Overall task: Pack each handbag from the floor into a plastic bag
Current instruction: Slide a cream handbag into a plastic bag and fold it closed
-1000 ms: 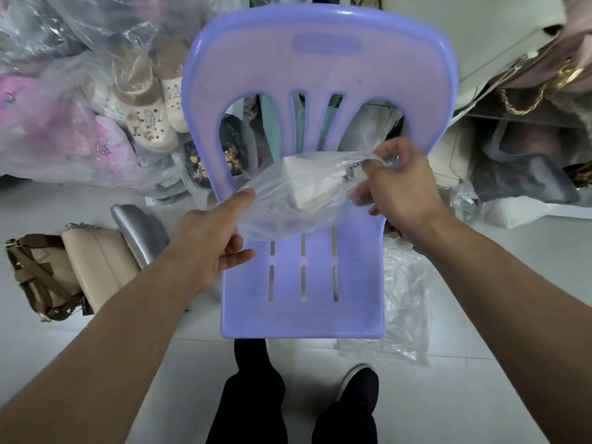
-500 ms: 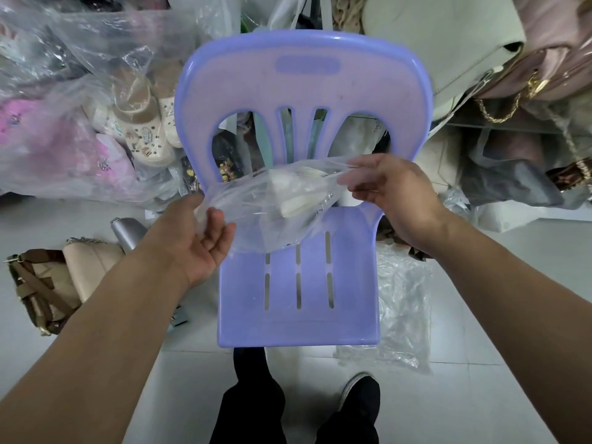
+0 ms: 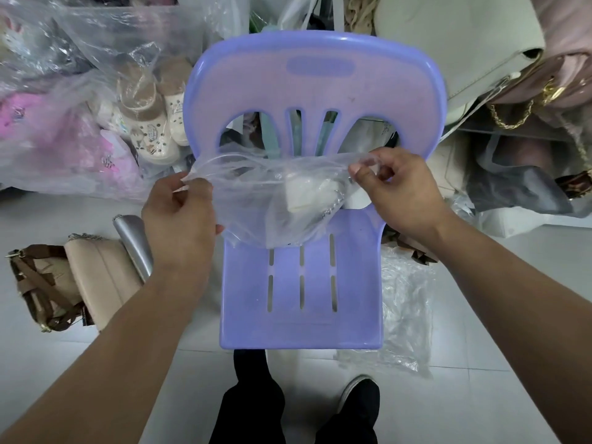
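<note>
- Closest in: a purple plastic chair (image 3: 301, 328), with loose plastic bags (image 3: 403, 315) on the floor (image 3: 496, 283) to its right and a beige handbag (image 3: 99, 277) lying unpacked to its left.
- Above the seat, the left hand (image 3: 179, 216) and right hand (image 3: 400, 193) each pinch one side of the clear plastic bag (image 3: 253, 200) at its mouth, fingers closed on the film.
- The white handbag (image 3: 304, 195) sits inside, low and to the right.
- Watch out: that off-centre weight could tug the thin film out of a pinch, or the chain could snag and tear it.

A lilac plastic chair (image 3: 315, 84) stands near bagged clogs (image 3: 150, 123).
</note>
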Demonstrator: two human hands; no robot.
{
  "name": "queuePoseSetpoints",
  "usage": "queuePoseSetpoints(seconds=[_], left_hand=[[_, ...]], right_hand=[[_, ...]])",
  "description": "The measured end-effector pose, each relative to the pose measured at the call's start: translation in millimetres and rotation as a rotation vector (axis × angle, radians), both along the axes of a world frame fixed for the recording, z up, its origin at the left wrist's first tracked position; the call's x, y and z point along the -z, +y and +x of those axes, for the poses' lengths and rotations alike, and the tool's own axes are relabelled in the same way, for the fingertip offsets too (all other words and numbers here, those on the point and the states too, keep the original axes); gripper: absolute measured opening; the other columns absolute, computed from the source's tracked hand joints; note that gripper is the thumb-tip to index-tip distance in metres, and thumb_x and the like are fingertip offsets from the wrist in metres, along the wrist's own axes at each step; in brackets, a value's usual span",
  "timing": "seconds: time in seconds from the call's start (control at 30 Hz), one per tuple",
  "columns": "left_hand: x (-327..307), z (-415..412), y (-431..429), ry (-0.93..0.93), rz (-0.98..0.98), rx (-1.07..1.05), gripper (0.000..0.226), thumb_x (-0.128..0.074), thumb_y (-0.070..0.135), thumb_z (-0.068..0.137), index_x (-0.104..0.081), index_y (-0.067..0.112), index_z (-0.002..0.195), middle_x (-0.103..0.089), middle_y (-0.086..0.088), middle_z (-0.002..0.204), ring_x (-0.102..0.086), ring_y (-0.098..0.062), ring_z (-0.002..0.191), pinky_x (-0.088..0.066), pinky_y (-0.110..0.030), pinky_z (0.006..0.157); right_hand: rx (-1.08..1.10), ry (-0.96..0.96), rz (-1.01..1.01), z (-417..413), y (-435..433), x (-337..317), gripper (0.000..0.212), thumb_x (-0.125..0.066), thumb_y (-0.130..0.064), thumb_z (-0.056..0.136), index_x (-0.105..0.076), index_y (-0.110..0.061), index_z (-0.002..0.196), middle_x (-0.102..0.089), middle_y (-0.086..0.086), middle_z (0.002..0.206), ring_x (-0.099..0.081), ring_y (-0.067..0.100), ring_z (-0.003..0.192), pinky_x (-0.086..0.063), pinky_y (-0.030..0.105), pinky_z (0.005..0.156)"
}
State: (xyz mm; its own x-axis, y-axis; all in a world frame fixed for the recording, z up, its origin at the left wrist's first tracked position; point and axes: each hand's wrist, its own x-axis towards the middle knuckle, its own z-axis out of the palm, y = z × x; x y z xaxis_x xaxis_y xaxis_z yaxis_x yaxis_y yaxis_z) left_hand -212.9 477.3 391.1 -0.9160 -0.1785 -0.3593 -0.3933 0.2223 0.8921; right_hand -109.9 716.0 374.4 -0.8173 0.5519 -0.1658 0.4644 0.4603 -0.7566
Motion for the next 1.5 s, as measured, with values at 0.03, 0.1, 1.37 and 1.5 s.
queuePoseSetpoints(seconds=[0.03,0.1,1.37,1.5], left_hand=[[4,-2,-3,0.072,-0.107,0.06,0.019,-0.064,0.035,0.089,-0.067,0.025,0.105,-0.062,0.004,0.075,-0.058,-0.013,0.064,-0.053,-0.03,0.064],[9,-8,-9,0.184,-0.217,0.153,0.013,-0.065,0.046,0.089,-0.065,0.034,0.091,-0.052,0.002,0.069,-0.052,-0.015,0.067,-0.047,-0.031,0.069],[-4,-25,107,0.22,-0.421,1.326,0.02,-0.077,0.04,0.085,-0.066,0.034,0.068,-0.064,0.013,0.068,-0.055,0.002,0.06,-0.039,-0.02,0.061],[-6,-21,109,0.258,-0.471,1.346,0.015,-0.075,0.042,0.086,-0.068,0.036,0.073,-0.068,0.012,0.077,-0.061,-0.004,0.076,-0.044,-0.019,0.066]], right_hand=[[0.0,0.002,0.002,-1,0,0,0.021,-0.065,-0.036,0.098,-0.07,-0.017,0.092,-0.058,0.003,0.098,-0.054,0.013,0.077,-0.043,0.012,0.068],[0.017,0.022,-0.062,-2,1,1,0.017,-0.064,-0.033,0.1,-0.066,-0.023,0.086,-0.061,-0.002,0.103,-0.06,0.01,0.09,-0.047,0.013,0.081],[0.169,0.053,-0.677,18,11,11,0.022,-0.074,-0.013,0.092,-0.07,0.005,0.106,-0.075,0.008,0.085,-0.067,0.01,0.079,-0.057,0.019,0.074],[0.162,0.017,-0.635,19,11,13,0.022,-0.073,-0.017,0.094,-0.071,0.003,0.104,-0.071,0.013,0.087,-0.064,0.009,0.078,-0.057,0.022,0.076]])
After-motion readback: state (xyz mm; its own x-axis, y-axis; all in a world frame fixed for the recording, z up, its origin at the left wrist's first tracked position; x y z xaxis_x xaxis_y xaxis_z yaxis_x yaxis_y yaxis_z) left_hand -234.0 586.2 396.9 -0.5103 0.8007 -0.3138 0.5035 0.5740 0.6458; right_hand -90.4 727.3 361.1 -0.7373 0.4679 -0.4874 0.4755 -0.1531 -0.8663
